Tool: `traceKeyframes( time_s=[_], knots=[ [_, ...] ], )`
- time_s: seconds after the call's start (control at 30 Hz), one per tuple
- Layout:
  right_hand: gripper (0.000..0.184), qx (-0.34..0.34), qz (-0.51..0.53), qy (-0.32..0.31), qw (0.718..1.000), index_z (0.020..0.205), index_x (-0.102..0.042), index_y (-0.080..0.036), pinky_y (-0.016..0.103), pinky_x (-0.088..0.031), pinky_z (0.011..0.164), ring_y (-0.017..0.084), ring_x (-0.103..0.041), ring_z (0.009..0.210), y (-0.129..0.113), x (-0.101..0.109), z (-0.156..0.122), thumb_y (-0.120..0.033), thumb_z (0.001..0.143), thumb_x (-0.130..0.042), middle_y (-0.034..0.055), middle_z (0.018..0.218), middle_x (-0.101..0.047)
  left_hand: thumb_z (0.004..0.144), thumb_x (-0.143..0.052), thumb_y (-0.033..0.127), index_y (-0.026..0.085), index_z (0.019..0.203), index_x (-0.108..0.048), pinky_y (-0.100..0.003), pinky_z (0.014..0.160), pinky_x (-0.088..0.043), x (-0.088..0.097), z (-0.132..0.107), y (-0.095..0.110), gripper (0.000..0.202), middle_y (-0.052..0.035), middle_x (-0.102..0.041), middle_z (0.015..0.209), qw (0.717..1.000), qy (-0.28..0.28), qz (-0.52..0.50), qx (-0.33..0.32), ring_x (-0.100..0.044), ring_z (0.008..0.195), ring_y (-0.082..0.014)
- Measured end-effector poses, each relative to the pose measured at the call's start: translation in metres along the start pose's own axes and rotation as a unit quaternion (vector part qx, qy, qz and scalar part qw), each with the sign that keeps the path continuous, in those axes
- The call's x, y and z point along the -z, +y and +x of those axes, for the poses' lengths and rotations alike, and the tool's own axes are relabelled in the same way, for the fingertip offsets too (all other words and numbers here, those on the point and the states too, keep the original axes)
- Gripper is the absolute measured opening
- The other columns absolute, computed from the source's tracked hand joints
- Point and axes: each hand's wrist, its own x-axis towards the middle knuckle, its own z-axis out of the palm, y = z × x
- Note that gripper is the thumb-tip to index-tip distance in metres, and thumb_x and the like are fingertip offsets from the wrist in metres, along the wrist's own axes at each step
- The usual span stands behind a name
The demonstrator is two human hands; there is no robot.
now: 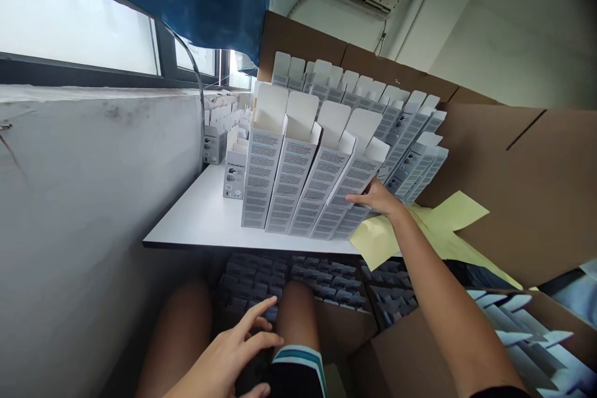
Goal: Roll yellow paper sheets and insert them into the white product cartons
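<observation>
A front row of tall white-and-grey printed cardboard boxes (289, 168) stands on the white table, top flaps up and open. My right hand (375, 197) is at the right end of this row, its thumb across the front of the end box (352, 180) and its other fingers partly hidden at the box's side. That box leans to the right like those next to it. My left hand (233, 345) hovers over my lap, fingers apart, holding nothing.
More open-flapped boxes (410, 143) stand behind, against brown cardboard (494, 155). Yellow paper (438, 224) lies at the table's right. Cartons packed with boxes (326, 280) sit below the white table (205, 217); another packed carton (405, 348) is at lower right. A wall (93, 180) borders the left.
</observation>
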Motion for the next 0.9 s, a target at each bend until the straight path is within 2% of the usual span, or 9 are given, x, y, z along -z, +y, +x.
traceKeyframes(
  time_s=[0.13,0.3,0.47,0.57,0.67,0.73,0.8,0.83,0.9],
  knots=[
    [0.070,-0.003,-0.010,0.033,0.999,0.121,-0.060,-0.023,0.055,-0.049,0.107,0.034,-0.065,0.120,0.005,-0.001,0.000,-0.039,0.060,-0.091,0.0112,0.127,-0.071,0.076,-0.071,0.014,0.034,0.125,-0.062,-0.035,0.100,-0.057,-0.002,0.000,-0.002,0.054,-0.0073,-0.044,0.160,1.000,0.014,0.004,-0.007,-0.066,0.123,-0.0264],
    [0.071,-0.003,0.010,0.052,0.999,0.120,-0.059,-0.024,0.054,-0.049,0.108,0.034,-0.064,0.121,0.010,-0.004,-0.001,-0.040,0.059,-0.091,0.0117,0.128,-0.069,0.077,-0.067,0.011,0.034,0.126,-0.062,-0.035,0.098,-0.059,-0.003,-0.001,-0.003,0.054,-0.0061,-0.050,0.156,1.000,0.028,0.010,0.001,-0.067,0.123,-0.0269],
    [0.077,0.005,0.017,0.063,0.998,0.124,-0.056,-0.023,0.056,-0.050,0.106,0.035,-0.064,0.120,0.020,-0.010,-0.003,-0.045,0.059,-0.092,0.0129,0.128,-0.067,0.080,-0.065,0.010,0.034,0.131,-0.058,-0.032,0.103,-0.056,0.001,0.000,-0.003,0.056,-0.0044,-0.065,0.141,0.997,0.077,0.002,-0.028,-0.066,0.125,-0.0238],
    [0.084,0.015,0.027,0.065,0.997,0.132,-0.051,-0.027,0.056,-0.053,0.103,0.036,-0.063,0.122,0.026,-0.014,-0.006,-0.045,0.061,-0.092,0.0123,0.133,-0.064,0.081,-0.063,0.007,0.031,0.127,-0.059,-0.028,0.102,-0.056,0.002,0.002,-0.007,0.052,-0.0046,-0.072,0.129,0.991,0.119,-0.027,-0.056,-0.069,0.118,-0.0206],
    [0.094,0.041,0.074,0.066,0.994,0.141,-0.041,-0.033,0.053,-0.058,0.097,0.035,-0.063,0.122,0.027,-0.018,-0.008,-0.042,0.062,-0.091,0.0121,0.140,-0.058,0.086,-0.059,0.008,0.027,0.121,-0.061,-0.026,0.091,-0.059,-0.001,0.004,-0.016,0.039,-0.0050,-0.076,0.113,0.985,0.154,-0.066,-0.049,-0.073,0.101,-0.0174],
    [0.106,0.057,0.088,0.095,0.990,0.148,-0.032,-0.036,0.049,-0.063,0.085,0.033,-0.068,0.110,0.025,-0.019,-0.012,-0.042,0.061,-0.091,0.0130,0.141,-0.055,0.090,-0.057,0.011,0.024,0.116,-0.063,-0.025,0.082,-0.060,-0.003,0.005,-0.024,0.030,-0.0054,-0.076,0.104,0.980,0.176,-0.090,-0.023,-0.073,0.088,-0.0155],
    [0.114,0.069,0.081,0.151,0.983,0.154,-0.022,-0.040,0.045,-0.063,0.071,0.029,-0.070,0.092,0.023,-0.017,-0.021,-0.045,0.062,-0.089,0.0138,0.140,-0.053,0.092,-0.056,0.014,0.022,0.113,-0.064,-0.026,0.079,-0.059,-0.005,0.005,-0.032,0.024,-0.0059,-0.075,0.099,0.975,0.196,-0.107,0.001,-0.072,0.083,-0.0154],
    [0.112,0.075,0.070,0.189,0.977,0.155,-0.020,-0.041,0.044,-0.062,0.067,0.028,-0.070,0.086,0.023,-0.015,-0.029,-0.046,0.065,-0.086,0.0143,0.139,-0.053,0.092,-0.056,0.015,0.021,0.112,-0.064,-0.027,0.079,-0.059,-0.005,0.006,-0.036,0.023,-0.0061,-0.075,0.098,0.972,0.204,-0.114,0.011,-0.071,0.083,-0.0159],
    [0.094,0.075,0.031,0.266,0.961,0.154,-0.028,-0.040,0.045,-0.060,0.068,0.030,-0.069,0.088,0.030,-0.009,-0.054,-0.047,0.075,-0.079,0.0164,0.138,-0.054,0.093,-0.056,0.016,0.020,0.112,-0.065,-0.029,0.081,-0.059,-0.005,0.006,-0.041,0.022,-0.0067,-0.075,0.098,0.967,0.222,-0.121,0.028,-0.072,0.084,-0.0171]
  ],
)
